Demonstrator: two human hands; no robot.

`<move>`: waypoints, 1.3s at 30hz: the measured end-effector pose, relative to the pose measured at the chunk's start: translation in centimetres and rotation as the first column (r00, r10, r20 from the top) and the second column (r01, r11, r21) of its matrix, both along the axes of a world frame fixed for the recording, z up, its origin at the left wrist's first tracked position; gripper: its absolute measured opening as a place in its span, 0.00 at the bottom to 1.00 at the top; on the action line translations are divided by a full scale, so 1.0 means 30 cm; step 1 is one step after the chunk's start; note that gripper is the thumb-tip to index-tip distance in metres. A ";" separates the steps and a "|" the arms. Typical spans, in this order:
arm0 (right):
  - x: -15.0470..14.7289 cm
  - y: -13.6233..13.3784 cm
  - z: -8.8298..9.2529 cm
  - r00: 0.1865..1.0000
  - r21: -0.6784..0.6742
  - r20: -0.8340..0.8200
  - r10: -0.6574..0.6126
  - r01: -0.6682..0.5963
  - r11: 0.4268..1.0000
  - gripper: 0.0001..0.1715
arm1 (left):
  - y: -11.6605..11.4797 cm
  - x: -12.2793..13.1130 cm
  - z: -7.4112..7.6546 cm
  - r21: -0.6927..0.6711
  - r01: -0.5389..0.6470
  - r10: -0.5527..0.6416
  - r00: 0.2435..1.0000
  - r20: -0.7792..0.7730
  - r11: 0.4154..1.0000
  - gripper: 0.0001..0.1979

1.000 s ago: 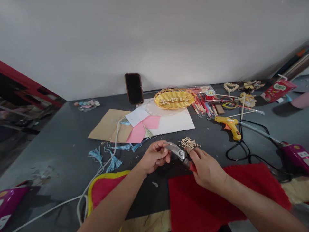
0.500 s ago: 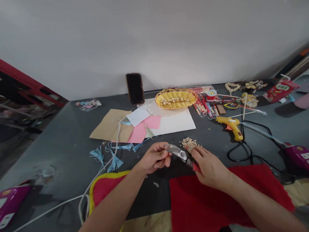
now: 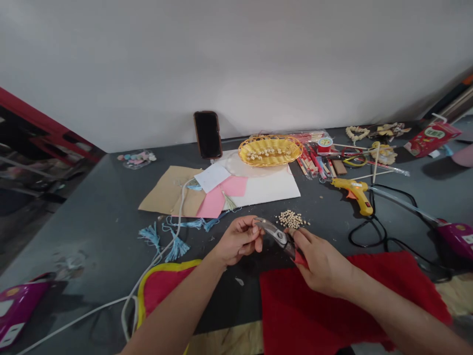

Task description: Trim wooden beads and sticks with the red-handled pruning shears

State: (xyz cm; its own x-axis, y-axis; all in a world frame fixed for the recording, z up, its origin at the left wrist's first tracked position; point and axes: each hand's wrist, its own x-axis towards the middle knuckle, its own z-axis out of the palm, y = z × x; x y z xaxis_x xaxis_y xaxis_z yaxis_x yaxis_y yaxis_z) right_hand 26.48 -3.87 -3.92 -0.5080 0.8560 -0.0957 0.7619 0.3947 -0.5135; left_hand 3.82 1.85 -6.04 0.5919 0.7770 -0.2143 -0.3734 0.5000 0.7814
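My right hand (image 3: 320, 261) is wrapped round the red handles of a pair of pruning shears (image 3: 280, 236), whose curved metal blades point left. At the blade tips, my left hand (image 3: 242, 239) has its thumb and fingers pinched together; what it holds, if anything, is too small to make out. Just beyond the shears lies a pile of small pale beads (image 3: 290, 218) on the dark table. A yellow woven basket (image 3: 271, 151) with more small pale pieces inside stands farther back.
Blue tassels (image 3: 177, 248), brown paper (image 3: 166, 192) and a white cord lie to the left. A phone (image 3: 207, 134) leans on the wall. At right are a yellow glue gun (image 3: 353, 194) with its black cable and a red juice box (image 3: 432, 138). Red cloth (image 3: 295, 310) covers the front edge.
The shears and my right hand have shifted slightly, and the handles look a little more spread. My left hand stays almost in place at the blade tips.
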 end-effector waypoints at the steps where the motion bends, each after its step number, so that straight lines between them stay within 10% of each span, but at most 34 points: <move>1: 0.001 0.002 0.000 1.000 0.008 -0.005 0.006 -0.006 1.000 0.36 | 0.000 0.000 -0.001 0.009 0.000 0.000 1.000 0.005 1.000 0.13; 14: 0.035 0.048 -0.003 0.995 0.143 0.053 0.079 -0.086 0.986 0.44 | 0.004 -0.024 0.006 -0.024 0.213 -0.205 0.963 0.175 0.977 0.10; 39: 0.028 0.037 -0.008 0.999 0.144 0.042 -0.023 0.017 0.989 0.40 | 0.001 0.011 0.005 0.044 -0.065 0.069 0.992 -0.103 0.997 0.17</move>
State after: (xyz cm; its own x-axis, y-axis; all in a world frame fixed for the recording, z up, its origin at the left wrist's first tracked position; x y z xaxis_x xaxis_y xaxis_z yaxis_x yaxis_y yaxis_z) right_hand 27.31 -2.76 -4.16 -0.4888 0.8724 0.0071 0.7908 0.4465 -0.4187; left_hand 4.15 1.86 -5.88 0.5141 0.8235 -0.2399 -0.3203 0.4437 0.8370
